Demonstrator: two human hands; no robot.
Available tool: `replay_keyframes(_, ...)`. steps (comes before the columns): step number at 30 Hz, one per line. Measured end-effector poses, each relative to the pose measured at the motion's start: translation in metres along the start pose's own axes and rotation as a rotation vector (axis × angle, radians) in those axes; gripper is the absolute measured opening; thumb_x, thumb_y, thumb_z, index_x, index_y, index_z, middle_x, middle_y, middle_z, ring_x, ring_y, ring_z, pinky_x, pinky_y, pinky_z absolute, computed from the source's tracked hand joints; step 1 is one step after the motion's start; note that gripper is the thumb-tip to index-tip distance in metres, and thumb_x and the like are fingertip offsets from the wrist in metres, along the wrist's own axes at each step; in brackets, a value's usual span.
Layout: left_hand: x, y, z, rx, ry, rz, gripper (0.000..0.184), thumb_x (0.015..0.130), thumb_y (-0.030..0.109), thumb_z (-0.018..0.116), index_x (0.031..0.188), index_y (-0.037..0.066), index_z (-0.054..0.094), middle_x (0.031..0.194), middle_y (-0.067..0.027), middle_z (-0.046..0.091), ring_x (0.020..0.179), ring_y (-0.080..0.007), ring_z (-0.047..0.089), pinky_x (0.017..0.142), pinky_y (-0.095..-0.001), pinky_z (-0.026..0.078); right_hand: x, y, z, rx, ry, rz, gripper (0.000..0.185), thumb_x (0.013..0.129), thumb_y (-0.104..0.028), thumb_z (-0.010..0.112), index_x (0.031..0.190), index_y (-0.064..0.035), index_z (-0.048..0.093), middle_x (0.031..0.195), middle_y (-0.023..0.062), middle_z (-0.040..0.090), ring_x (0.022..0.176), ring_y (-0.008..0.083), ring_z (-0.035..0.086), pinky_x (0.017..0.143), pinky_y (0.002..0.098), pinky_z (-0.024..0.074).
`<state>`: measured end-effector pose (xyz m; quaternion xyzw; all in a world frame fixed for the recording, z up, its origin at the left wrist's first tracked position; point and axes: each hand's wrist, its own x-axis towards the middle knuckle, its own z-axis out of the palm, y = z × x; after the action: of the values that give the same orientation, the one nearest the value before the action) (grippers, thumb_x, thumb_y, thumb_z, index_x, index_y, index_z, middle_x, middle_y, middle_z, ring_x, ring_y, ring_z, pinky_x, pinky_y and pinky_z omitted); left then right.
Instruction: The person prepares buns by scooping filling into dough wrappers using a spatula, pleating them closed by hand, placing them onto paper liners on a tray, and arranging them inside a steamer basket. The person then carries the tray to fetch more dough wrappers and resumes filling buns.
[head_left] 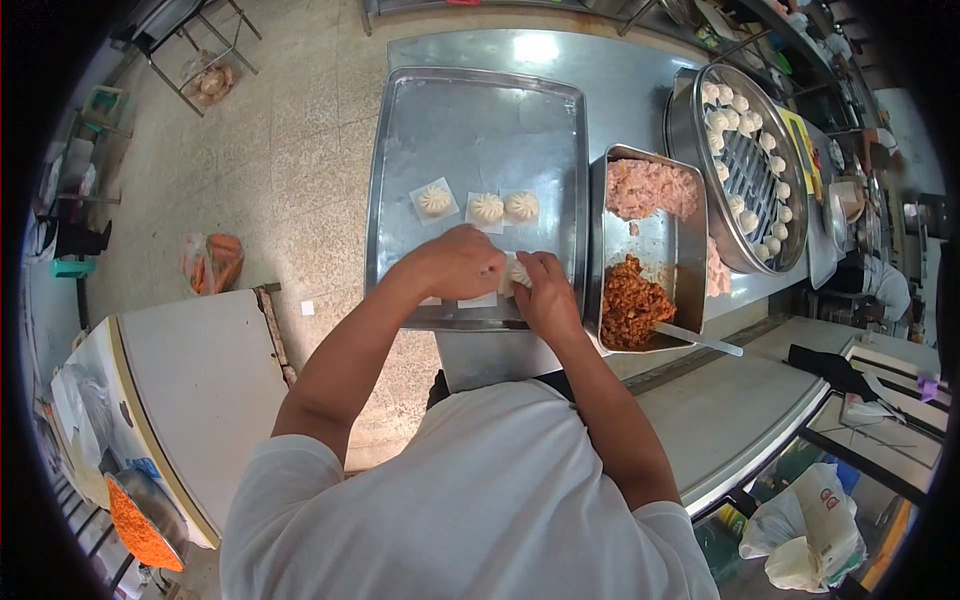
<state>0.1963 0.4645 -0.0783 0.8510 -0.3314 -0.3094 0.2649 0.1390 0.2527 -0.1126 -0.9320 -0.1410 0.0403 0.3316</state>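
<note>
so the right hand (547, 294) is gripping a round pleated bun (519, 273) by the near edge of the tray (480, 130), toward its right corner, with the left hand (456, 264) curled just left, can't tell if holding anything

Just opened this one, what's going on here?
A person is handling pleated buns. The right hand has its fingers on one bun over a metal tray; the left hand is curled close beside it. Three more buns sit on paper squares farther up the tray. To the right are a pan of pink and reddish-brown mixtures and a round steamer holding buns.
</note>
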Motion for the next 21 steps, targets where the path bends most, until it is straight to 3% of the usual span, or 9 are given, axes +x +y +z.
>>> replay_keyframes(2,-0.014,-0.011,0.007,-0.058,0.249,0.070,0.011,0.082,0.018,0.062,0.082,0.007,0.062,0.097,-0.0110,0.068,0.107,-0.0315,0.061,0.110,-0.0520,0.038,-0.002,0.001,-0.002,0.022,-0.005,0.017,0.048,0.078,0.000,0.071,0.125,-0.0029,0.060,0.122,0.0218,0.057,0.110,0.0412,0.059,0.092,0.0468,0.0509)
replay_keyframes(4,-0.021,-0.011,0.010,-0.050,0.303,0.089,0.012,0.082,0.020,0.061,0.081,0.008,0.062,0.094,-0.0098,0.067,0.102,-0.0305,0.062,0.113,-0.0538,0.033,-0.003,0.001,-0.004,0.122,0.031,0.110,0.049,0.080,-0.003,0.071,0.127,-0.0040,0.060,0.122,0.0219,0.057,0.109,0.0417,0.060,0.091,0.0461,0.0515)
replay_keyframes(6,-0.027,-0.009,0.012,-0.041,0.355,0.114,0.013,0.082,0.022,0.060,0.081,0.009,0.061,0.090,-0.0086,0.066,0.098,-0.0295,0.062,0.117,-0.0555,0.029,-0.003,0.002,-0.002,0.100,0.029,0.072,0.049,0.080,-0.005,0.071,0.128,-0.0046,0.059,0.122,0.0222,0.057,0.109,0.0414,0.060,0.091,0.0460,0.0517)
replay_keyframes(8,-0.030,-0.006,0.012,-0.051,0.335,0.092,0.008,0.083,0.015,0.062,0.084,0.009,0.059,0.113,-0.0093,0.068,0.124,-0.0310,0.056,0.119,-0.0579,0.025,-0.002,0.003,-0.001,0.076,0.039,0.035,0.050,0.081,-0.006,0.071,0.129,-0.0051,0.059,0.122,0.0226,0.056,0.109,0.0412,0.060,0.091,0.0459,0.0518)
replay_keyframes(12,-0.039,-0.003,0.013,-0.092,0.358,0.103,0.008,0.083,0.014,0.064,0.085,0.009,0.058,0.122,-0.0095,0.067,0.128,-0.0322,0.053,0.120,-0.0567,0.024,0.004,-0.001,0.000,-0.094,-0.062,-0.024,0.052,0.082,-0.007,0.072,0.132,-0.0061,0.058,0.128,0.0237,0.054,0.109,0.0404,0.060,0.092,0.0463,0.0519)
replay_keyframes(14,-0.045,-0.002,0.019,-0.118,0.477,0.099,0.009,0.082,0.010,0.066,0.088,0.008,0.059,0.130,-0.0105,0.064,0.130,-0.0328,0.052,0.120,-0.0560,0.024,0.003,-0.002,-0.002,-0.113,-0.076,-0.014,0.053,0.083,-0.007,0.072,0.134,-0.0065,0.057,0.130,0.0240,0.053,0.109,0.0402,0.060,0.092,0.0464,0.0519)
replay_keyframes(18,-0.064,0.007,0.018,-0.230,0.553,0.083,0.014,0.082,0.009,0.068,0.095,0.009,0.062,0.138,-0.0134,0.059,0.133,-0.0309,0.050,0.120,-0.0524,0.025,-0.006,-0.017,-0.021,0.052,-0.044,0.079,0.056,0.083,-0.007,0.071,0.137,-0.0041,0.053,0.130,0.0217,0.053,0.107,0.0390,0.061,0.091,0.0445,0.0528)
replay_keyframes(20,-0.074,0.014,0.017,-0.503,0.616,0.070,0.021,0.087,0.012,0.067,0.107,0.009,0.063,0.145,-0.0150,0.052,0.136,-0.0287,0.048,0.118,-0.0476,0.028,-0.015,-0.023,-0.034,0.173,-0.014,0.117,0.057,0.084,-0.006,0.071,0.137,-0.0032,0.052,0.130,0.0209,0.053,0.105,0.0388,0.062,0.090,0.0437,0.0531)
replay_keyframes(21,-0.078,0.015,0.021,-0.495,0.619,0.068,0.021,0.087,0.012,0.067,0.107,0.009,0.063,0.145,-0.0150,0.052,0.136,-0.0287,0.048,0.118,-0.0476,0.028,-0.021,-0.026,-0.041,0.230,-0.042,0.169,0.053,0.084,-0.004,0.069,0.135,-0.0017,0.053,0.128,0.0209,0.054,0.102,0.0385,0.062,0.088,0.0430,0.0533)
